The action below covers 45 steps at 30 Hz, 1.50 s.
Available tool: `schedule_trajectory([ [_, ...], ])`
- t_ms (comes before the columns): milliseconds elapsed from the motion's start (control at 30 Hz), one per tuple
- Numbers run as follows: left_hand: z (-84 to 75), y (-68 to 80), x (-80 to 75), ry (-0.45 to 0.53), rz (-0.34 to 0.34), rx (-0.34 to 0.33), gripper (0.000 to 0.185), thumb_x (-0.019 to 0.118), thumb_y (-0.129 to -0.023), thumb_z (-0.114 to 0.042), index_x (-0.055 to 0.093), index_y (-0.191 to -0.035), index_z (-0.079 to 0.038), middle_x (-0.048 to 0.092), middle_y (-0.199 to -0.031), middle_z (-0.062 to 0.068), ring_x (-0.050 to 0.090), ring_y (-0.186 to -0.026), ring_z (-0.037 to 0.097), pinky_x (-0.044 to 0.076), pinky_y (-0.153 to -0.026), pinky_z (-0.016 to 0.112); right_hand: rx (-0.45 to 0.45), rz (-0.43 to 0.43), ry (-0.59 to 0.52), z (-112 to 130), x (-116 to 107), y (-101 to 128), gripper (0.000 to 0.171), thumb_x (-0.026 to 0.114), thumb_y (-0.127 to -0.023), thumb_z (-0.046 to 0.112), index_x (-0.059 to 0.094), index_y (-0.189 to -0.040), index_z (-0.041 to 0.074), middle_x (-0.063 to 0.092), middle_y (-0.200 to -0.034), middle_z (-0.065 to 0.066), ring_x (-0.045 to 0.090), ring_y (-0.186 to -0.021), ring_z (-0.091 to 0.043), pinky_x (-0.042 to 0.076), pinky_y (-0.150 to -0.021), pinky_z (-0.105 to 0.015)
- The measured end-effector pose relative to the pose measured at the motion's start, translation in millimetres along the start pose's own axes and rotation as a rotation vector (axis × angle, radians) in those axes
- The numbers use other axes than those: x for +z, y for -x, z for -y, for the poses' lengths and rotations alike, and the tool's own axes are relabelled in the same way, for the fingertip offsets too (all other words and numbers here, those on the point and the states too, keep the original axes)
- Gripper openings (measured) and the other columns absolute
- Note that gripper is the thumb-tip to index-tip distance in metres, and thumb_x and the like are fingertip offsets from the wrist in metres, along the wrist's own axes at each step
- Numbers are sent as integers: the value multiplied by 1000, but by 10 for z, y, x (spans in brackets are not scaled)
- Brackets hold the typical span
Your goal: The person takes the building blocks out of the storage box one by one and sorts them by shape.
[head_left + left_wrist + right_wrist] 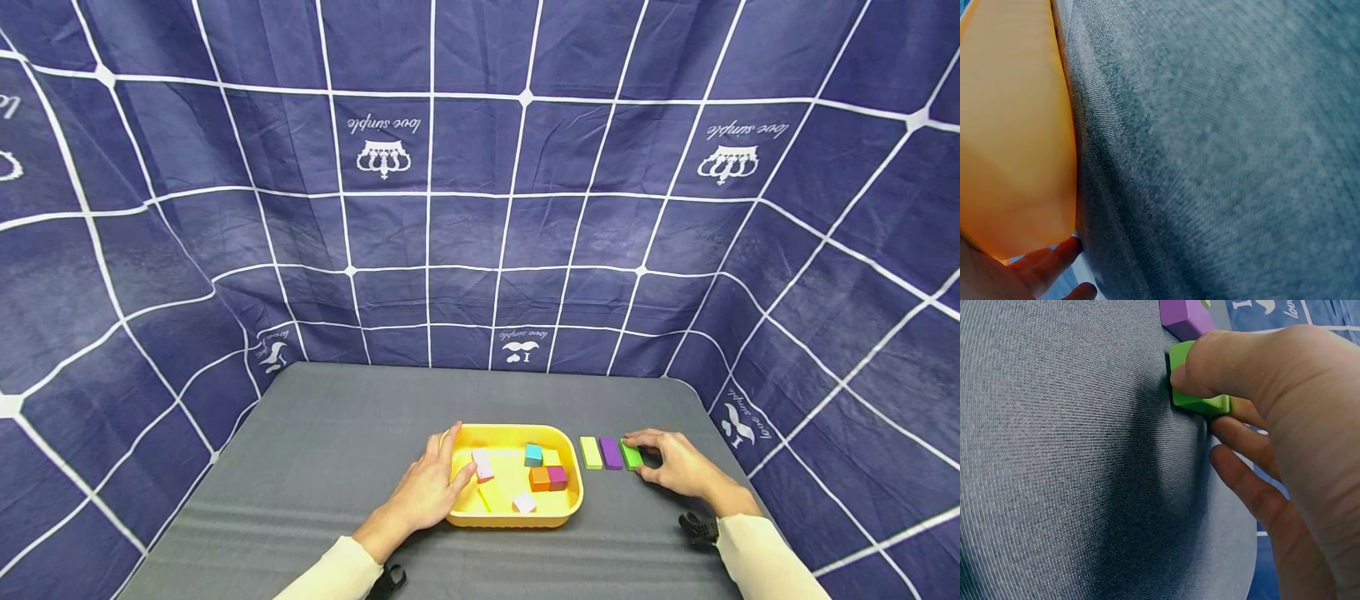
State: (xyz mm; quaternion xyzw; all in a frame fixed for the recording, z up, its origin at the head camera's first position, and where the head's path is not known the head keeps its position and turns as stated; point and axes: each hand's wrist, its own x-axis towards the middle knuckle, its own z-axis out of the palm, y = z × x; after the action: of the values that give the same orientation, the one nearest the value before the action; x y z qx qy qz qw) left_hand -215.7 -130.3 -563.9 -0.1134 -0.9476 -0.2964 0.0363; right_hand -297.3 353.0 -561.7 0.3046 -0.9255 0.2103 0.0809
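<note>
Left hand grip (423, 492) on left end of yellow tray (517, 521) holding small blocks (540, 479); right hand grip (677, 464) pinching green block (633, 456); purple block (611, 454), pale-yellow block (591, 452) alongside on grey desk (360, 433).

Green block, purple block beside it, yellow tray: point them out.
Green block (632, 454): head view, on its top face.
Purple block (611, 454): head view, on its top face.
Yellow tray (517, 521): head view, on its near wall.

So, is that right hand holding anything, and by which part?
Yes: the right hand pinches the green block by its near and far ends, between thumb and fingers.
</note>
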Motion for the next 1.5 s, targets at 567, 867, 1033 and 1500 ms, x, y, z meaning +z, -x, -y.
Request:
schedule_trajectory([
  [567,-13,0,0,-5,-16,9,79,67,-116,-47,39,-180,-10,57,-160,26,78,-118,49,60,-103,70,-5,-27,-15,-8,37,24,44,101,-85,9,87,-126,10,86,-137,-11,82,-125,-38,69,-104,-41],
  [867,-17,-6,-14,-4,-22,21,78,66,-117,-47,39,-180,-9,58,-157,26,78,-117,48,60,-103,71,-7,-44,30,39,25,28,48,102,-84,14,87,-130,12,82,-142,-14,80,-128,-42,65,-107,-53],
  [1033,-16,-5,0,-3,-15,7,78,65,-117,-48,38,-181,-11,57,-159,25,77,-121,47,59,-106,70,-19,-57,51,53,14,35,54,103,-83,16,85,-133,10,81,-142,-14,79,-129,-42,64,-107,-58],
  [1500,-18,-1,5,-8,-9,0,79,66,-116,-49,38,-181,-11,59,-154,25,77,-113,44,61,-101,68,-95,-161,76,293,-84,-69,64,102,-80,16,82,-140,11,79,-145,-7,80,-128,-36,65,-106,-58],
])
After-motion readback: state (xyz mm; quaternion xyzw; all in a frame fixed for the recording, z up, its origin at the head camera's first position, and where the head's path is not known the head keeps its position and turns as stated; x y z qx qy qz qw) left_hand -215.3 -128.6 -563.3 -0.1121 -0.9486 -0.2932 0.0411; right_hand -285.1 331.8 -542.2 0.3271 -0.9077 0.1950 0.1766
